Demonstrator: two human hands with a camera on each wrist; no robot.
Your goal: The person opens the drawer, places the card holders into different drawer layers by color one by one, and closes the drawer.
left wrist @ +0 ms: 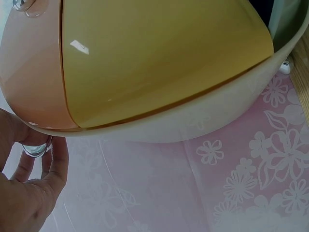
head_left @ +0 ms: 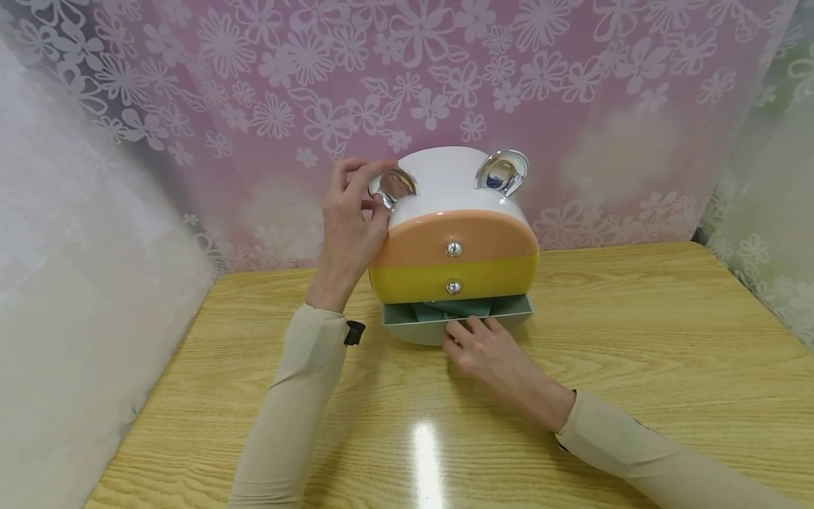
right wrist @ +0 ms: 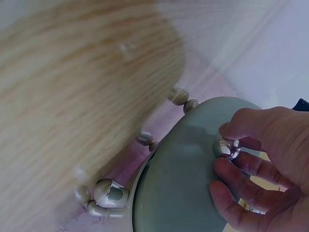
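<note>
A rounded white drawer box (head_left: pixel 441 170) with an orange top drawer (head_left: pixel 490 237) and a yellow middle drawer (head_left: pixel 407 279) stands on the table. My left hand (head_left: pixel 352 219) grips its left silver ear (head_left: pixel 396 185), fingers and thumb curled around the rim. Below, the grey-green bottom drawer (head_left: pixel 407 332) is pulled out, and folded teal items (head_left: pixel 470 307) lie inside it. At that drawer's front, my right hand (head_left: pixel 486 357) pinches the round silver knob (right wrist: pixel 227 147) between thumb and fingers, as the right wrist view shows.
A second silver ear (head_left: pixel 502 173) sticks up on the box's right side. Silver ball feet (right wrist: pixel 111 193) show under the box. Behind the wooden table (head_left: pixel 636 332) hangs a pink flowered cloth (head_left: pixel 407 85), with pale cloth (head_left: pixel 95 268) along the left.
</note>
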